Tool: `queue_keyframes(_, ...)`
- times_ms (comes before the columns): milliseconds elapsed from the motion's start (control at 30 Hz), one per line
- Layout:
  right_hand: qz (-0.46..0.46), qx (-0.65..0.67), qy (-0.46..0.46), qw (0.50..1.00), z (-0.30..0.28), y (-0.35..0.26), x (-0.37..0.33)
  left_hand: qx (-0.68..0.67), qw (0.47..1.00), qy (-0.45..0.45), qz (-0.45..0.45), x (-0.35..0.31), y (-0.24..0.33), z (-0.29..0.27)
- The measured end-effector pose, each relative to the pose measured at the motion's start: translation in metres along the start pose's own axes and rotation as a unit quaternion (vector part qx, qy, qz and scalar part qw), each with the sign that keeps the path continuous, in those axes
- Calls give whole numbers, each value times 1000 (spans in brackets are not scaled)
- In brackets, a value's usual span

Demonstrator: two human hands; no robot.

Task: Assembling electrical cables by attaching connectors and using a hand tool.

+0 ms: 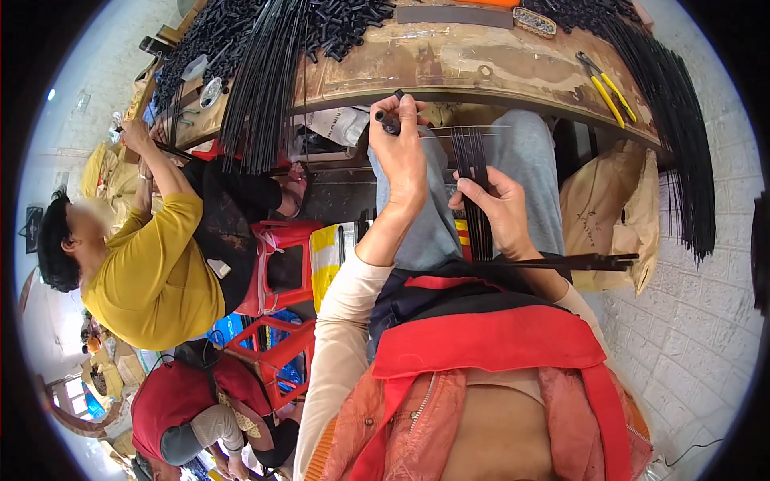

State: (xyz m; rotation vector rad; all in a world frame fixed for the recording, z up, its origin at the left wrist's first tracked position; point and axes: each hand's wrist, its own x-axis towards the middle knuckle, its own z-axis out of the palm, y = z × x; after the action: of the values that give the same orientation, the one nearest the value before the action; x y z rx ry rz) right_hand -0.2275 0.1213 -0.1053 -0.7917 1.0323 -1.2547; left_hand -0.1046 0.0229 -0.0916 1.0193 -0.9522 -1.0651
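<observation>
Right hand [505, 210]: thumb and fingers pinch the black rods [472, 154]. Rod long axis runs roughly from 12 to 6 o'clock, upper ends slightly fanned. Left hand [403, 156]: fingers curled around a black tube [389, 123]. From the left fingertips, the rods' upper ends lie at 4 o'clock, apart; the right hand is nearer. Thin wires [496, 126] cross the rods, 9 to 3 o'clock.
</observation>
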Motion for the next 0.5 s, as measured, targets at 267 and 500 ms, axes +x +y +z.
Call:
queue_keyframes(267,21,19,-14,1000,-6,1,7,-17,997,-33,-71,-2,-6,-11)
queue_keyframes(500,30,26,-4,999,-13,-1,10,-160,951,-126,-230,-3,7,-21)
